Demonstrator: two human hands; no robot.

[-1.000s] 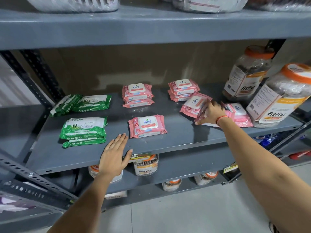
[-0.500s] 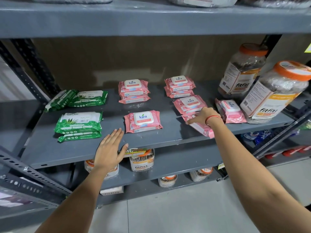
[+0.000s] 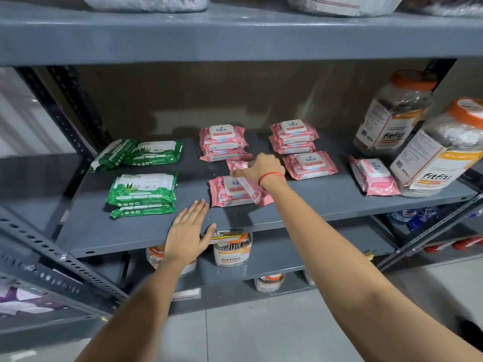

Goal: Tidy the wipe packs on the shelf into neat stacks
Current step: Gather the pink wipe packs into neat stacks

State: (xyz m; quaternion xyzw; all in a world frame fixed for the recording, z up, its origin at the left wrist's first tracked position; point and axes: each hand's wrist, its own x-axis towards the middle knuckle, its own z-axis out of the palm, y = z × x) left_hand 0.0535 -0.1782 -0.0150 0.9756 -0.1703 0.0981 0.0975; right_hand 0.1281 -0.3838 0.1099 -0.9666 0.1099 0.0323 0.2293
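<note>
My right hand (image 3: 262, 169) grips a pink wipe pack (image 3: 239, 164), tilted in the air above a pink pack lying flat (image 3: 228, 192) at the shelf's front. Behind it stands a stack of three pink packs (image 3: 222, 143), and to its right another pink stack (image 3: 292, 138) with a single pink pack (image 3: 309, 165) in front. One more pink pack (image 3: 373, 176) leans by the jars. Green packs lie at the left: a rear pair (image 3: 138, 154) and a front stack (image 3: 142, 194). My left hand (image 3: 187, 231) rests flat and open on the grey shelf's front edge (image 3: 130, 236).
Two big orange-lidded jars (image 3: 394, 113) (image 3: 441, 150) stand at the shelf's right end. The shelf above (image 3: 235, 35) hangs low over the packs. Perforated uprights (image 3: 60, 111) stand at the left. More jars (image 3: 232, 249) sit on the lower shelf.
My right hand lifted a pink pack from the right side and carried it left, over the front pink pack. My left hand stayed flat on the shelf edge.
</note>
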